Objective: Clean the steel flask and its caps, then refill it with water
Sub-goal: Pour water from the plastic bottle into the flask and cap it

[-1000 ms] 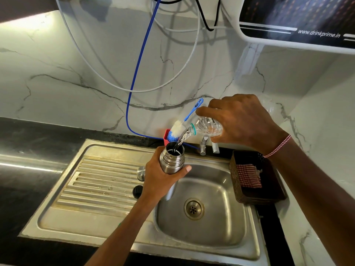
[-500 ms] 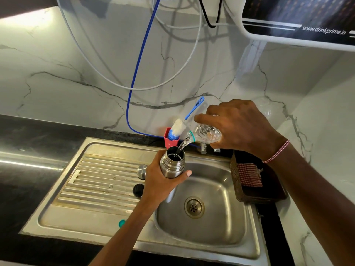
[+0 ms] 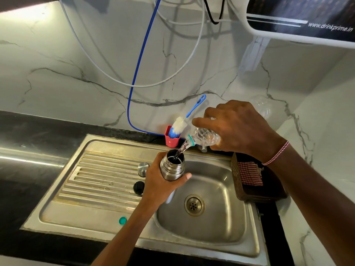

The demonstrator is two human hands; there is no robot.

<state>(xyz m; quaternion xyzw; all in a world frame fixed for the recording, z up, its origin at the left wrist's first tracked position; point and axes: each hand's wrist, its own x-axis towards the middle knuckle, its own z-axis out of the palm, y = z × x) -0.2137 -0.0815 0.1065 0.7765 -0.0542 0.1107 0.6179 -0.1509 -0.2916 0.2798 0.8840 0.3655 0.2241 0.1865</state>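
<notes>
Over sink point(image 3: 240, 244), right hand point(image 3: 238, 125) pours bottle point(image 3: 205, 138) into flask point(image 3: 172, 167).

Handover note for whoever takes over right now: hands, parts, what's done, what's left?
Left hand grips the open steel flask, mouth up, over the sink. Right hand holds the plastic bottle tilted, water streaming into the flask's mouth.
Steel cap and black cap sit on the drainboard, off the flask.
Done: refill under way.
Left: finish pouring, fit both caps. Fill level not visible.
</notes>
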